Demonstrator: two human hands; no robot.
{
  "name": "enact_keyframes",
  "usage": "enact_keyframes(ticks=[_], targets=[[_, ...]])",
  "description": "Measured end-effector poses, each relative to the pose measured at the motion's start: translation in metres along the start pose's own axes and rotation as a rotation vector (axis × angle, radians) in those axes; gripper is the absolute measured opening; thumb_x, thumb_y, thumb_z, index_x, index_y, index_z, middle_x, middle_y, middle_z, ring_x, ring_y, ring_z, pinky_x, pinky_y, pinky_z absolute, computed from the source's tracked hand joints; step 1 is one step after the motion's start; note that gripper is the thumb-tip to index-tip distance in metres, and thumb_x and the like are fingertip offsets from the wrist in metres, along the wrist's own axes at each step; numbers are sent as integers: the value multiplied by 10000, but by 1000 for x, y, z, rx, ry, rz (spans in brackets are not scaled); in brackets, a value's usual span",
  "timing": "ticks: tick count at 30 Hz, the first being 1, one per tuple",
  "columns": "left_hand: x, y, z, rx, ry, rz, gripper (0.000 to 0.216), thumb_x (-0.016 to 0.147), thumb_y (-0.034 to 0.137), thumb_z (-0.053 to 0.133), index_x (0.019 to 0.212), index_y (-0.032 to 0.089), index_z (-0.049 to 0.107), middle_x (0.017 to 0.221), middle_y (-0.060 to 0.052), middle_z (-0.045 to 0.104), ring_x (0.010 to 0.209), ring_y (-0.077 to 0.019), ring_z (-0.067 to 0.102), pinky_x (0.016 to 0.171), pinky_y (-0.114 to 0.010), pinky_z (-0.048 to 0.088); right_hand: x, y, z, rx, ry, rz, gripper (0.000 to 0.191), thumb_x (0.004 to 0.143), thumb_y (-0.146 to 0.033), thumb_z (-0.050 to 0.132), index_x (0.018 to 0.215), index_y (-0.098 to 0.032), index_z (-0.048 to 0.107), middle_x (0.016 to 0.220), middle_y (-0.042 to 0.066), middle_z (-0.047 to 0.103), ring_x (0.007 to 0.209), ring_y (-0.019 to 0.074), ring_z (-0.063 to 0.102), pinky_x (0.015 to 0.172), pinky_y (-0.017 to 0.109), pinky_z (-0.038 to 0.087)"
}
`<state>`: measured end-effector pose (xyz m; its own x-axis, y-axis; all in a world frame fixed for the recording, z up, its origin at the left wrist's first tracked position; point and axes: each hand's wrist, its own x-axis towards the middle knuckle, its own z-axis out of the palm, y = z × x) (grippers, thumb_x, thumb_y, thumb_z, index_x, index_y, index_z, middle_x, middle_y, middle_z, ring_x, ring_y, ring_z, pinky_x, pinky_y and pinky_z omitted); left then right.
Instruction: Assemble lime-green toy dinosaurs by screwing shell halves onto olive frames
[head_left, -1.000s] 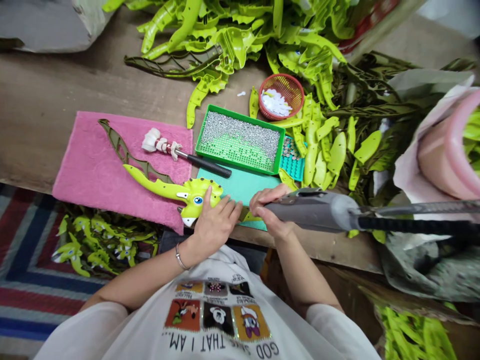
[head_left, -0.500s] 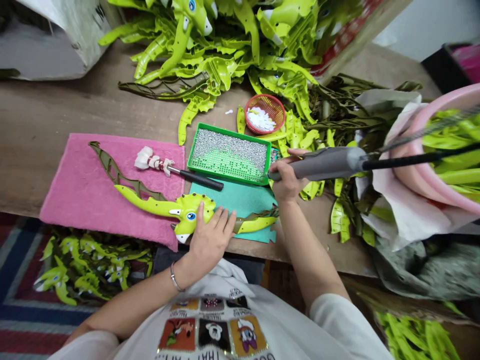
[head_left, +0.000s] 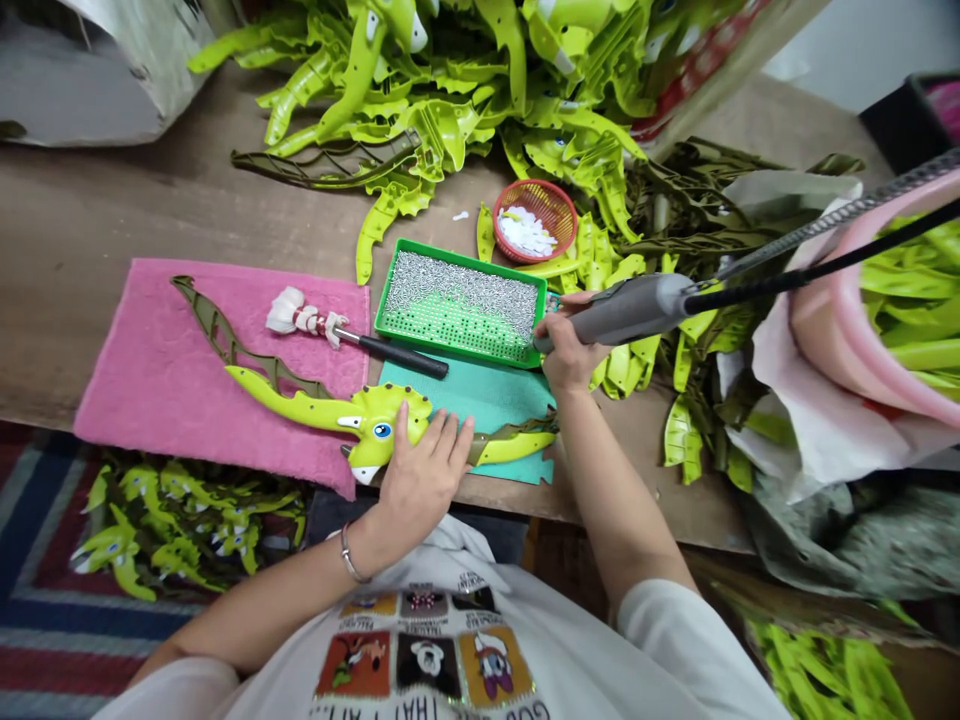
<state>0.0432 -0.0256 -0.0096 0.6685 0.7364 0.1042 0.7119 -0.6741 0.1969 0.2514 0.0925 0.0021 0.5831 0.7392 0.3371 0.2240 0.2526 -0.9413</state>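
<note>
Pressing down with the left fingers (head_left: 444, 440), laid flat and a little spread, on the green dinosaur toy (head_left: 375, 412). Pinning it with the left hand (head_left: 420, 482) at the near edge of the table (head_left: 97, 210), with the head where the pink towel (head_left: 150, 380) meets the teal mat (head_left: 487, 395) and the long neck out over the towel.

Curling the right fingers (head_left: 561, 325) tight round the grey power screwdriver (head_left: 630, 305). Keeping the right hand (head_left: 568, 352) at the near right corner of the green tray (head_left: 388, 290). Poking the tip at the tiny silver screws (head_left: 465, 285) there. Looking like the picking-up-a-screw step. Not telling whether a screw is on the tip: too small.

Probably needing next a steady carry of the tip to a hole in the toy, holding the tool straight and the toy flat.

Counting two hands, one toy under the hand, one power screwdriver, one green tray, one red basket (head_left: 536, 184) of white bits (head_left: 525, 232), one towel, one mat, one black-handled hand tool (head_left: 397, 355), and one dark wing piece (head_left: 225, 335) beside the toy. Not counting the screws: far too many. Not counting the loose green parts (head_left: 465, 90) heaped at the back of the table either, nor the ones down on the floor (head_left: 172, 510).
</note>
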Motion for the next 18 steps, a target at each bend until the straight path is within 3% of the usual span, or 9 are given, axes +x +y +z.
enact_keyframes(ticks=[6,11,15,18], targets=[[10,14,3,32,-118,-97,633,969,444,551,1433,21,477,1451,-249,503,1363,-347,491,1201,-683,165,2,-4,-1,2,-18,-35,290,661,-401,710,773,-235,500,455,-99,519,384,104,476,488,282,436],[15,20,5,22,-143,-144,635,964,421,562,1422,-11,478,1455,-284,477,1342,-373,507,1173,-698,235,-23,-37,-18,122,-16,-107,300,713,-412,722,891,-245,547,502,-95,514,431,129,507,515,315,450],[14,20,7,14,-127,-129,612,978,421,526,1411,-9,488,1453,-280,483,1346,-374,503,1161,-691,276,-70,-71,-37,257,-214,-47,257,764,-388,718,946,-298,562,501,-102,499,386,139,463,427,312,410],[11,19,9,24,-109,-113,614,982,421,510,1414,-13,476,1452,-281,486,1352,-375,495,1169,-693,259,-101,-77,-46,337,-330,3,246,806,-322,692,1027,-313,586,540,-92,547,411,145,490,438,319,432]])
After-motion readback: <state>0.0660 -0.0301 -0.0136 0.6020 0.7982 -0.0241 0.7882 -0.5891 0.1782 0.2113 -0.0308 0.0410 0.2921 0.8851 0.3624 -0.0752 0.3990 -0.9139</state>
